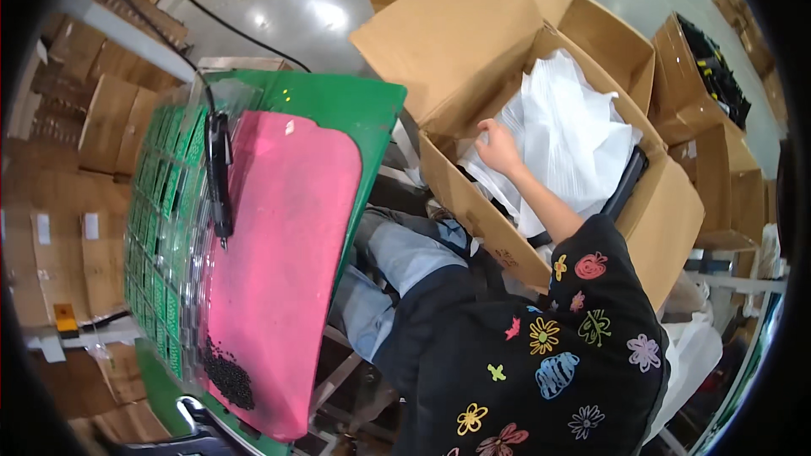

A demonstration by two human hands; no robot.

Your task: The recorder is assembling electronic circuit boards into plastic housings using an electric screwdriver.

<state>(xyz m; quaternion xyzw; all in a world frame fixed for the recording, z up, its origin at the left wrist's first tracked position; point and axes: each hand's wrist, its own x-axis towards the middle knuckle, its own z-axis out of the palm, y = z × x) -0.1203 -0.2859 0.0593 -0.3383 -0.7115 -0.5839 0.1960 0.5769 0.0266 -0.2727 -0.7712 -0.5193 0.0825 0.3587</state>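
Note:
My right hand [498,147] reaches into an open cardboard box [473,203] on my right. Its fingers are curled at the left edge of a crinkled white foam packing sheet [568,131], seemingly gripping it; the fingertips are partly hidden. Beneath the sheet, dark items show at the sides, among them a black edge [627,182] near the box's right wall. Most of what lies under the sheet is hidden. My left hand is out of view.
Left of me stands a green-topped workbench [372,114] with a pink mat [283,228], a pile of small black parts [228,378], a hanging black electric screwdriver [220,173] and trays of green circuit boards [160,211]. More cartons [705,165] stand at the right.

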